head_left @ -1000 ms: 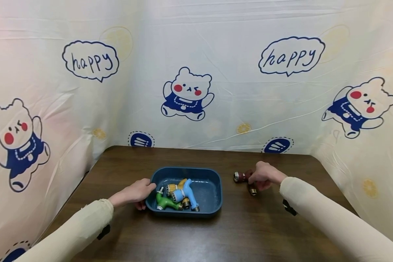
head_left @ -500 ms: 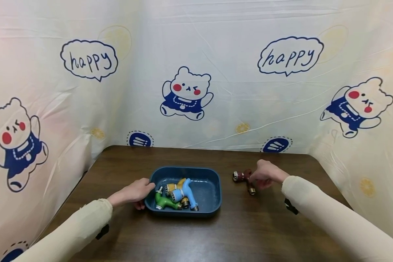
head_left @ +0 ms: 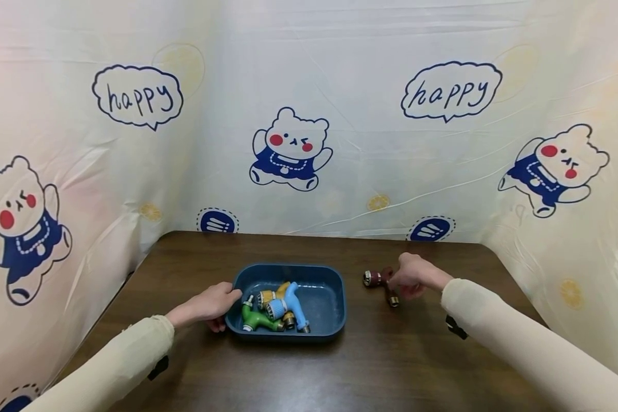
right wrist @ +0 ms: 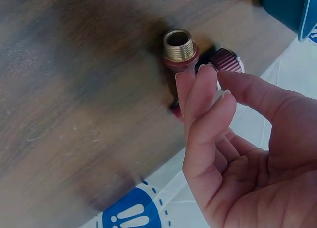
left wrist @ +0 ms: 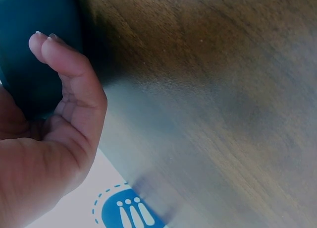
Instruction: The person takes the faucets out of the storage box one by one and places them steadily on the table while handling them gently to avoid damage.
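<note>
A dark red tap (head_left: 373,278) with a brass threaded end lies on the table, right of the blue tray (head_left: 329,331). My right hand (head_left: 414,276) pinches its body between thumb and fingertips. The right wrist view shows the brass thread (right wrist: 179,50) beyond the fingers and the ribbed knob (right wrist: 227,62) beside the thumb. At the tray's left end, my left hand (head_left: 211,303) grips the rim, thumb on top and fingers curled against the outer wall. Inside the tray a green tap (head_left: 260,319), a yellow tap (head_left: 273,293) and a light blue tap (head_left: 292,306) lie piled at the left, the blue overlapping the yellow.
The brown wooden table (head_left: 309,377) carries the tray and the red tap. A pale printed curtain (head_left: 350,68) hangs behind it and along both sides, close to the table's edges.
The head view has shifted slightly. Both hands keep their holds, and the red tap and tray stay about where they were.
</note>
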The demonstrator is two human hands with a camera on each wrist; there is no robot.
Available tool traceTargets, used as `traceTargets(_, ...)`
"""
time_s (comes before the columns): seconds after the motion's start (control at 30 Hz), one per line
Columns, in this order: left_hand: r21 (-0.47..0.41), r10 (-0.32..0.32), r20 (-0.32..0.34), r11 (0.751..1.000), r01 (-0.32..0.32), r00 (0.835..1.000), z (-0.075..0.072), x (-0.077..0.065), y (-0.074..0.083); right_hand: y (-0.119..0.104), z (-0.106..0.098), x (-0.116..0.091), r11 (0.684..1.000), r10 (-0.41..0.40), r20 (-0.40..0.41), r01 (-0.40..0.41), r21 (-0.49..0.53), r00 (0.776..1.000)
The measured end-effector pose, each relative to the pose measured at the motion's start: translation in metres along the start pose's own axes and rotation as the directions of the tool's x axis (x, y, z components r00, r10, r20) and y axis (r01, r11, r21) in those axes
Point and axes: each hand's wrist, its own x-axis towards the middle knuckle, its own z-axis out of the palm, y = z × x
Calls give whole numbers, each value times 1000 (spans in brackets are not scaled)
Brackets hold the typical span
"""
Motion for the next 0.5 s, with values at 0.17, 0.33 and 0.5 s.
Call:
traceTargets(0.17,1,-5,-1,1000,5,1000,1,-1,0,-2,1,-3,1000,-13,5,13,-10,1000)
traceTargets(0.33,-1,-14,4,1000,14,1000,1,0,0,-5,2,-6,999,-32,16,32,-26,999)
traceTargets(0.5,1,-4,2,1000,4,1000,0,-1,0,-10,2,-10,998,-41,36,43,-49,998)
